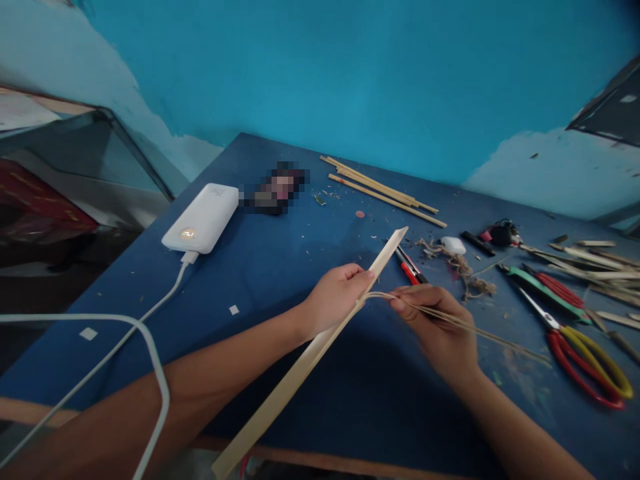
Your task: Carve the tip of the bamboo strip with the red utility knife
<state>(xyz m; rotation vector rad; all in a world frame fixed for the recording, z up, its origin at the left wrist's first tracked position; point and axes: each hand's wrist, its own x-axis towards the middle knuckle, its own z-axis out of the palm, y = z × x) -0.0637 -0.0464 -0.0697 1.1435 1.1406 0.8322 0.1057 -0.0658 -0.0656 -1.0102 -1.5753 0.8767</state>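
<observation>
My left hand (333,301) is closed around a long, pale bamboo strip (287,380), which slants from the table's front edge up toward the back. Its thumb lies near the place where a thin tan string (480,330) meets the strip. Doubled strands of this string run through the pinched fingers of my right hand (440,327) and trail off to the right. Just beyond my right hand lies a red and black utility knife (411,268), partly hidden by the strip's upper end.
Scissors (575,353), pliers (547,293), tangled twine (467,270) and a white case (453,245) lie right. Thin bamboo sticks (387,193) rest at the back. A white power bank (203,217) with a cable (163,380) stands left, near a pixelated item (280,190).
</observation>
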